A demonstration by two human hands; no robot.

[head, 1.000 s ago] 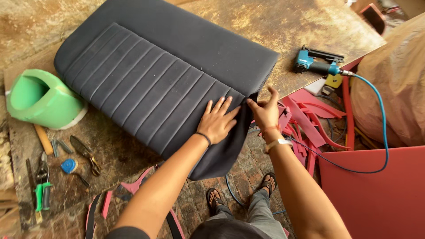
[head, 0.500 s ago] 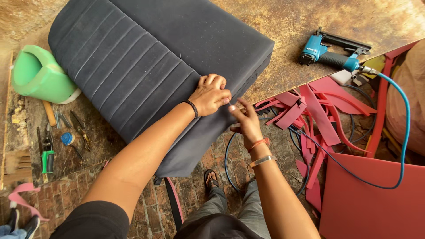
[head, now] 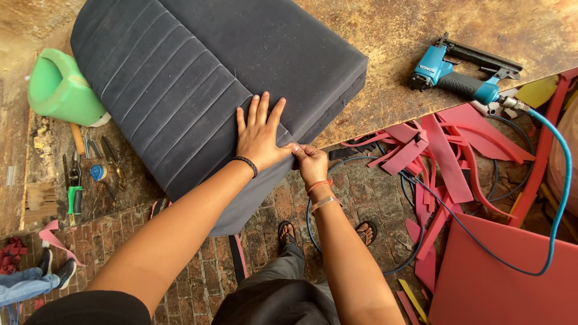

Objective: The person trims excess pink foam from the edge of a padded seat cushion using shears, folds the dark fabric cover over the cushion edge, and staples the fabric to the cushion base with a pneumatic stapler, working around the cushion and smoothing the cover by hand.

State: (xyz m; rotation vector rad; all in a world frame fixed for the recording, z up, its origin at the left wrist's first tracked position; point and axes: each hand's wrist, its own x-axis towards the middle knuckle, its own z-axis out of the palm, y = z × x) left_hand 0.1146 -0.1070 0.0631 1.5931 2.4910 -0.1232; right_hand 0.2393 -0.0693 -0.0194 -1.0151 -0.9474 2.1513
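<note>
Now the left hand (head: pixel 260 133) lies flat and open on one dark blue seat cushion (head: pixel 211 84) on the table (head: pixel 421 36). Just beside it, the right hand (head: pixel 311 164) pinches the cushion's cloth edge. One blue staple gun (head: pixel 457 72) lies well apart. Many pink strips (head: pixel 433 156) cover the floor.

an upholstery workshop: pneumatic stapler (head: pixel 460 75) on worn workbench (head: pixel 421 36), red foam offcuts (head: pixel 439 156), hand tools (head: pixel 75 180), brick floor (head: pixel 198 271)
</note>
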